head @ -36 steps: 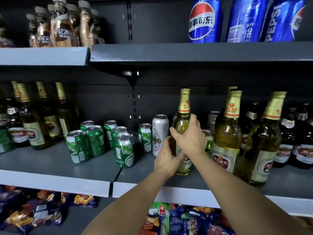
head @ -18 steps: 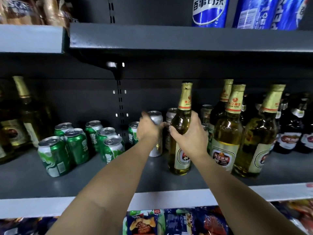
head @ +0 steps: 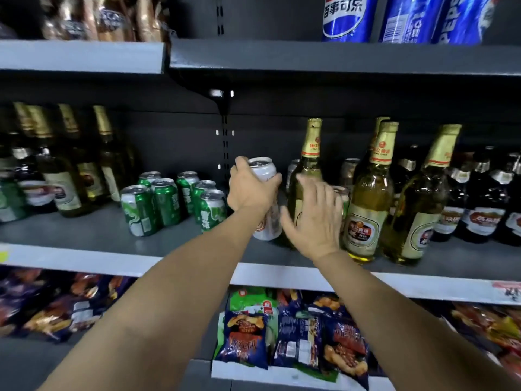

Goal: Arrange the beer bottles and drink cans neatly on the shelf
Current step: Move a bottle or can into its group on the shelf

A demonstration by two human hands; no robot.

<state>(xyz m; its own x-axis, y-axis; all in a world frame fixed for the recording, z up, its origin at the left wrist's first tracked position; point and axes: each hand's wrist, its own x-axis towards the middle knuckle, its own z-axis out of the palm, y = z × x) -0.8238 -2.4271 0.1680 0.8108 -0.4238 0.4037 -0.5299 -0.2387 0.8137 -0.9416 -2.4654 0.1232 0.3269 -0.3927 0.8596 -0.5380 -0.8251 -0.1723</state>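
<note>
My left hand (head: 251, 190) grips a tall white beer can (head: 265, 170) near its top; the can stands on the middle shelf (head: 84, 235). My right hand (head: 313, 218) is open, fingers spread, just in front of a gold-foiled green beer bottle (head: 308, 153), apart from it or barely touching. Two similar bottles (head: 372, 193) stand right of it. A cluster of green cans (head: 166, 201) sits to the left of my left hand. Silver cans (head: 348, 170) are partly hidden behind the bottles.
Dark brown bottles (head: 479, 210) fill the far right, more gold-necked bottles (head: 64, 176) the far left. The upper shelf (head: 310, 56) carries Pepsi bottles (head: 346, 15). Snack bags (head: 290, 334) lie on the shelf below.
My left hand left the green bottle, reached to the white can and now grips it. My right hand let go of the bottle and opened.
</note>
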